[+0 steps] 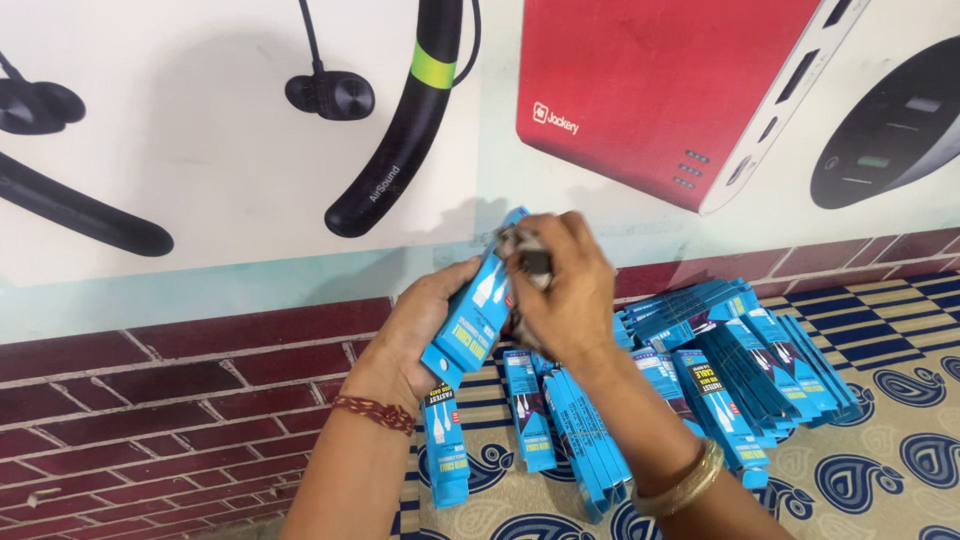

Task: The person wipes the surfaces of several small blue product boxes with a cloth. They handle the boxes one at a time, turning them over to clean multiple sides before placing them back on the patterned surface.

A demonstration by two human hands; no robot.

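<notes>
My left hand (415, 335) holds a narrow blue cable box (478, 312) tilted upward. My right hand (562, 290) is closed at the box's top end, gripping a dark bundled thing (530, 258) that looks like a coiled cable; whether it is inside the box is hidden by my fingers. A red thread band sits on my left wrist and a gold bangle on my right. Below my hands lie more of the same blue boxes (575, 430) on a patterned mat (900, 440).
A larger heap of blue boxes (735, 350) lies to the right on the mat. A brick-patterned floor strip (150, 420) runs at the left. Behind stands a wall poster (240, 140) picturing earphones and a red power bank.
</notes>
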